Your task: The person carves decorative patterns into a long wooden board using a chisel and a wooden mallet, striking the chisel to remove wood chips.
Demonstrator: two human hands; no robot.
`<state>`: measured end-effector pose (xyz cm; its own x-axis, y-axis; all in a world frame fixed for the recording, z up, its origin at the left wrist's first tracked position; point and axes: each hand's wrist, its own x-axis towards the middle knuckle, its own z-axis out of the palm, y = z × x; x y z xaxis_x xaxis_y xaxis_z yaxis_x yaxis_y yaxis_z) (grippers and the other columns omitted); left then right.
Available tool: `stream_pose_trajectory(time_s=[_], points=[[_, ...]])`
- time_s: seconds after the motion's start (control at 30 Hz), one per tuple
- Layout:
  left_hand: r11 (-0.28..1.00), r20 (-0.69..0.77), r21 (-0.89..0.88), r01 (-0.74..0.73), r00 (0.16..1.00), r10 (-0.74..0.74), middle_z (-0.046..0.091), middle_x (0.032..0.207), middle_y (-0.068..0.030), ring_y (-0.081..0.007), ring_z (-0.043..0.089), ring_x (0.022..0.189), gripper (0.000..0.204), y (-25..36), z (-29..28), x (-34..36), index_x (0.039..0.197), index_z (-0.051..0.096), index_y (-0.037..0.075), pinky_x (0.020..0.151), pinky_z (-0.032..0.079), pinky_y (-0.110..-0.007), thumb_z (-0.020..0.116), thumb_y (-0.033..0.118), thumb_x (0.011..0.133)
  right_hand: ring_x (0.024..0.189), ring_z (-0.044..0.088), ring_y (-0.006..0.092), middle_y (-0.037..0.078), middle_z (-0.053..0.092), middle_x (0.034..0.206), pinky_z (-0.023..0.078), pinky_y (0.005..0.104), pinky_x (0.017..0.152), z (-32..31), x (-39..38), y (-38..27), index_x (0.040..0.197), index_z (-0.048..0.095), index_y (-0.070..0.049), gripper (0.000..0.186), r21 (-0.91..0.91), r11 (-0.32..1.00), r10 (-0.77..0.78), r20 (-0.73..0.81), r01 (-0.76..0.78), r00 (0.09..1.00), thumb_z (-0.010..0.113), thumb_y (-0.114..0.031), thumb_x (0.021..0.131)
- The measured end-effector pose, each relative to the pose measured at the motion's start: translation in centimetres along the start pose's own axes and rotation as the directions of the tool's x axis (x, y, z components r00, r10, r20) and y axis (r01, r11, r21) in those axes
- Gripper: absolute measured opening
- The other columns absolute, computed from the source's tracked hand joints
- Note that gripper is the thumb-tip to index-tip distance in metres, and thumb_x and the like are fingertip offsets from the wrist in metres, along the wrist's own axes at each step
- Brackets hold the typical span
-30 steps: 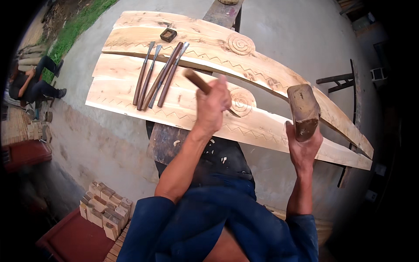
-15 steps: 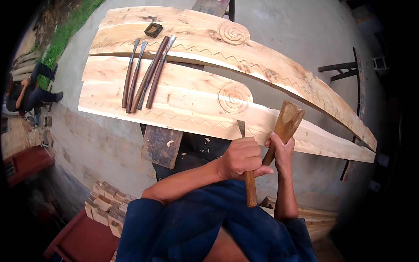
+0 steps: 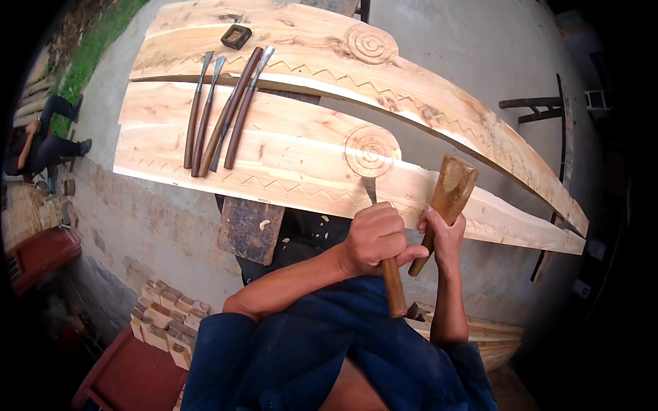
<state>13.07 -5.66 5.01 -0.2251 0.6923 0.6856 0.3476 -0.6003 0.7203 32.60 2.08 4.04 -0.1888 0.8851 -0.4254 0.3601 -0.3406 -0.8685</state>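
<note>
And here's the bench [image 3: 240, 240] at 8 o'clock, w/ a wood chip [image 3: 264, 225] on it; across it, near board [image 3: 291, 147] & far board [image 3: 305, 41], chisels [image 3: 223, 130] spanning both approx. 10, sm. box [image 3: 236, 37] atop far one, 11!

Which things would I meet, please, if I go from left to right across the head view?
Seated person → group of carving tools lying on the board → left grip around a chisel → right grip around a wooden mallet → dark stand.
</note>
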Motion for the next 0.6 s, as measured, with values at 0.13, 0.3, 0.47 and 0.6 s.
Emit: stream_pose_trajectory(time_s=[0.13,0.3,0.47,0.6], points=[[1.000,-0.012,-0.010,0.001,1.000,-0.001,0.042,0.060,-0.0043,-0.0245,0.043,0.050,0.057,-0.2,0.1,-0.1,0.060,0.038,0.009,0.048,0.033,-0.037,0.087,0.026,0.084,0.060,0.064,0.0150,0.007,0.067,0.070,0.051,0.0294,0.058,0.1,0.0,0.0,0.089,0.067,0.003,0.017,0.006,1.000,-0.002,-0.004,0.002,1.000,0.071,-0.013,0.093],[1.000,-0.008,-0.010,-0.001,1.000,0.001,0.041,0.059,-0.0048,-0.0247,0.043,0.050,0.057,-0.3,0.2,-0.1,0.060,0.039,0.009,0.047,0.032,-0.037,0.087,0.026,0.085,0.060,0.064,0.0150,0.007,0.066,0.070,0.051,0.0295,0.058,0.0,0.1,-0.1,0.089,0.067,0.003,0.017,-0.001,1.000,-0.010,-0.002,0.010,1.000,0.070,-0.013,0.093],[0.998,-0.091,0.036,0.060,0.994,-0.056,0.040,0.058,-0.0062,-0.0251,0.043,0.049,0.053,-0.2,0.2,2.0,0.060,0.042,0.008,0.046,0.031,-0.038,0.086,0.022,0.086,0.062,0.064,0.0139,0.006,0.066,0.069,0.052,0.0294,0.059,0.6,-0.3,-1.2,0.091,0.067,0.003,0.016,-0.050,0.999,-0.013,0.003,0.013,1.000,0.071,-0.012,0.093],[0.981,-0.200,-0.027,0.193,0.960,-0.194,0.040,0.058,-0.0086,-0.0257,0.041,0.048,0.046,-0.6,0.3,3.4,0.061,0.045,0.006,0.046,0.031,-0.040,0.083,0.011,0.087,0.067,0.066,0.0133,0.008,0.069,0.080,0.053,0.0298,0.062,0.3,-1.5,-3.0,0.098,0.068,0.003,0.016,-0.306,0.921,-0.293,-0.139,0.241,0.946,0.076,-0.007,0.089]])
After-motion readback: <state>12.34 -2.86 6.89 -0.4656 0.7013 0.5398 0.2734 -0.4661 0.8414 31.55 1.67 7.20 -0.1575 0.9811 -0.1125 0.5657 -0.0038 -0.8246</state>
